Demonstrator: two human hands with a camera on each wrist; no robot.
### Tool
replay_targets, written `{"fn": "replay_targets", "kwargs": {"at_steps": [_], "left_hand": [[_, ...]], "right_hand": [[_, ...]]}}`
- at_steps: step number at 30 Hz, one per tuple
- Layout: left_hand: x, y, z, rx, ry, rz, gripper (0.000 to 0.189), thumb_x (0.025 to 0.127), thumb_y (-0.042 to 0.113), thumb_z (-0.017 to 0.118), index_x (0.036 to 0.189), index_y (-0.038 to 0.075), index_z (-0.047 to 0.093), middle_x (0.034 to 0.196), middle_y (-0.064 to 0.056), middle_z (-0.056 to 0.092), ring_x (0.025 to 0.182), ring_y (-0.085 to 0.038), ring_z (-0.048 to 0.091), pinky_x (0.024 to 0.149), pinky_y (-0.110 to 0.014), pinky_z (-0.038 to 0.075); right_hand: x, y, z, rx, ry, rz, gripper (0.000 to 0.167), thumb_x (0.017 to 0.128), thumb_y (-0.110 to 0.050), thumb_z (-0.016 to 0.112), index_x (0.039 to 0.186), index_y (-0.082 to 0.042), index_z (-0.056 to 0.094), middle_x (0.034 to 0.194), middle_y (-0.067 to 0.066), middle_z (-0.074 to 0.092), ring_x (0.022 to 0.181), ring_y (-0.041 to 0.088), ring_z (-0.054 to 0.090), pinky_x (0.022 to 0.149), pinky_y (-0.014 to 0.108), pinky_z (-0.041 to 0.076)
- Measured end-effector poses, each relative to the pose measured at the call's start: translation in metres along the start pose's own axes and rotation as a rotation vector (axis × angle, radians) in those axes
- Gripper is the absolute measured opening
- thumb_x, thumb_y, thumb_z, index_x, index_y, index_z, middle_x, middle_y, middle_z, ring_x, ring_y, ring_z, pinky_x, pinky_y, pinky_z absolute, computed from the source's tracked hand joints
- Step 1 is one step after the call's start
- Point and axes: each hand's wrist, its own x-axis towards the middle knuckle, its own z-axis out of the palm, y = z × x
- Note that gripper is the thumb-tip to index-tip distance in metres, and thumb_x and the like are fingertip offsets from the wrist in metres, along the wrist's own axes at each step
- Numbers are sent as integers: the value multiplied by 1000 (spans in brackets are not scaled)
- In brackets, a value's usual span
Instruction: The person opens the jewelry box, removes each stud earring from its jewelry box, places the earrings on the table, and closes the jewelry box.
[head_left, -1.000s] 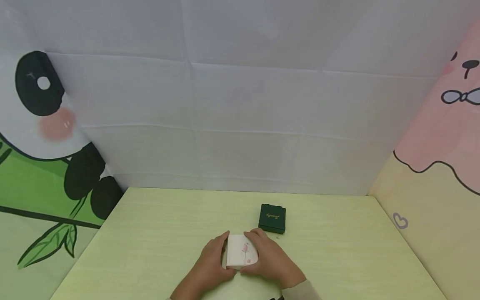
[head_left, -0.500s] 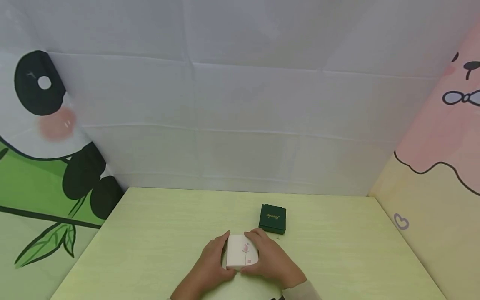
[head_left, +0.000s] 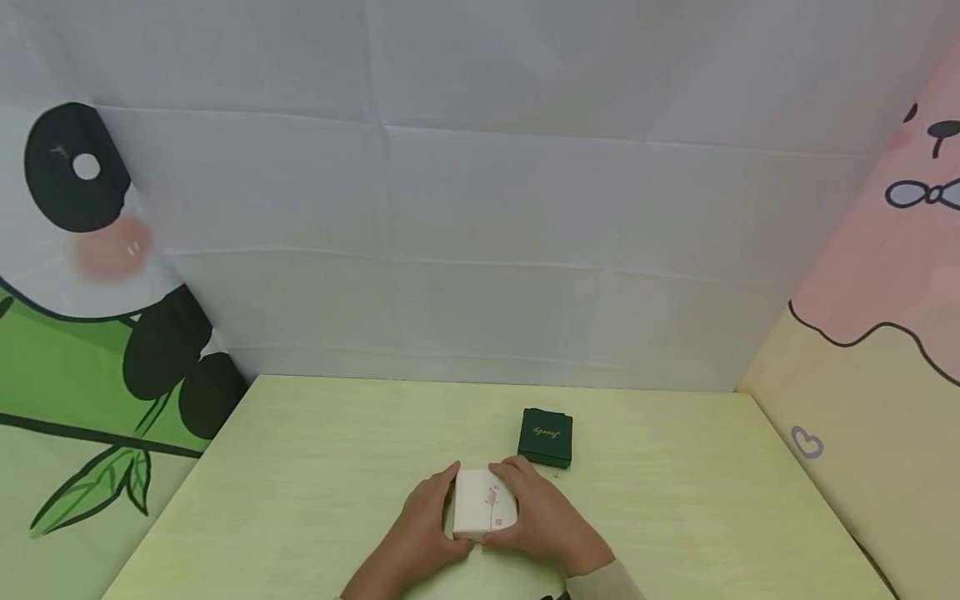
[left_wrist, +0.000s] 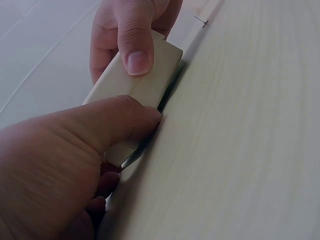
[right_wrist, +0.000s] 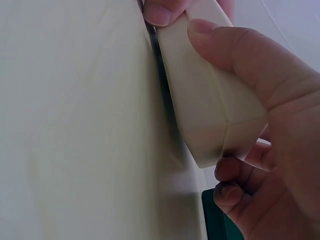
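Observation:
Between both hands is a small white box (head_left: 474,504) with a pink flower printed on its top, low over the table near its front. My left hand (head_left: 422,521) grips its left side, thumb along the near face. On the opposite side my right hand (head_left: 546,518) holds it, with the thumb at the near edge and fingers at the far corner. In the right wrist view a seam line runs along the side of the white box (right_wrist: 200,100). A dark strip shows under the white box (left_wrist: 145,92) in the left wrist view.
Just behind the right hand lies a dark green box (head_left: 545,437) with gold lettering. The pale yellow-green table (head_left: 315,450) meets a white cloth wall (head_left: 480,250) at the back. Walls with cartoon prints flank it on the left and right.

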Motion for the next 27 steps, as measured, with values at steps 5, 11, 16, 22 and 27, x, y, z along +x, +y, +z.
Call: {"fn": "replay_targets", "kwargs": {"at_steps": [5, 11, 16, 22, 27], "left_hand": [[1, -1, 0, -2, 3, 1, 107, 70, 28, 90, 156, -1, 33, 146, -15, 51, 130, -32, 49, 107, -56, 41], [0, 0, -1, -6, -4, -4, 107, 71, 29, 90, 155, -3, 33, 140, -14, 53, 125, -29, 50, 104, -56, 42], [0, 2, -2, -16, 1, -7, 106, 70, 28, 90, 155, -3, 34, 142, -16, 52, 127, -31, 50, 105, -56, 42], [-1, 1, -2, -21, 3, -9, 107, 70, 28, 91, 155, -3, 34, 142, -17, 52, 127, -31, 50, 106, -56, 41], [-2, 1, -3, -26, 12, 2, 107, 69, 27, 92, 154, -4, 35, 143, -18, 52, 127, -32, 50, 106, -56, 41]], "right_hand": [[1, 1, 0, 2, -5, 13, 94, 71, -44, 94, 148, -11, 52, 135, -9, 51, 110, 9, 54, 97, 32, 48], [2, 1, 0, 5, -19, 32, 95, 71, -46, 93, 149, -12, 52, 136, -10, 50, 111, 8, 53, 97, 32, 48], [1, -1, -1, 16, -18, 33, 95, 71, -44, 94, 149, -11, 52, 136, -10, 50, 111, 8, 53, 96, 31, 48], [1, -3, -2, 20, -15, 24, 94, 72, -42, 94, 149, -9, 52, 136, -8, 50, 110, 9, 53, 96, 31, 48], [1, -5, -2, 33, -31, 47, 94, 72, -44, 93, 150, -11, 51, 137, -10, 49, 111, 8, 52, 96, 31, 47]]}}
